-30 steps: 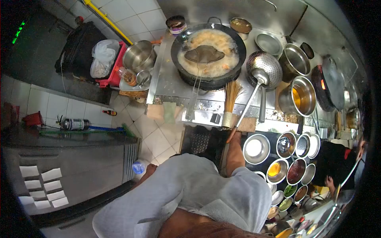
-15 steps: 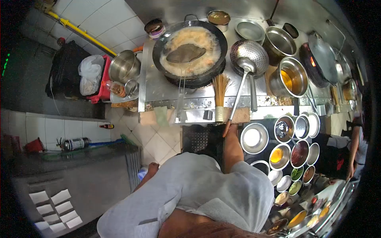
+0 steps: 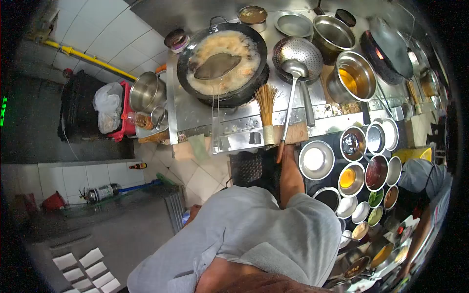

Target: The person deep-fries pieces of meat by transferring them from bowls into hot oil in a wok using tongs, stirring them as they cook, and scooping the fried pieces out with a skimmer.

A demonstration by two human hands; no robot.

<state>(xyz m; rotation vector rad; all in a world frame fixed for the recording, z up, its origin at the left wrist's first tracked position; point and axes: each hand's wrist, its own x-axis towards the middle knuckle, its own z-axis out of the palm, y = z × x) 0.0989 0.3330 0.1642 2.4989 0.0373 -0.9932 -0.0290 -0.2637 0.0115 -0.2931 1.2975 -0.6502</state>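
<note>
My right hand [image 3: 289,149] is at the stove's front edge, beside the wooden end of a long ladle [image 3: 291,97]; its fingers are hidden by the ledge. The ladle's bowl rests in a perforated skimmer [image 3: 299,52]. My left hand [image 3: 194,213] hangs low at my side, largely covered by my grey shirt, so its fingers cannot be made out. Pale food bubbles in oil in a large black wok [image 3: 181,68]. A mesh strainer [image 3: 217,66] lies across the wok, its long handle reaching the front edge. Between strainer and ladle leans a bamboo brush [image 3: 266,110].
Metal bowls with sauces and ingredients [image 3: 316,160] stand to the right. A pot of yellow liquid [image 3: 351,78] sits on the stove. At far right a co-worker's arm [image 3: 421,237] reaches down. Left are a red crate [image 3: 124,110] and a grey counter [image 3: 122,224].
The view has shifted slightly. My left hand has become more covered by my shirt. At right, the co-worker has leaned in, with an arm reaching over the containers. My right arm stays at the stove edge.
</note>
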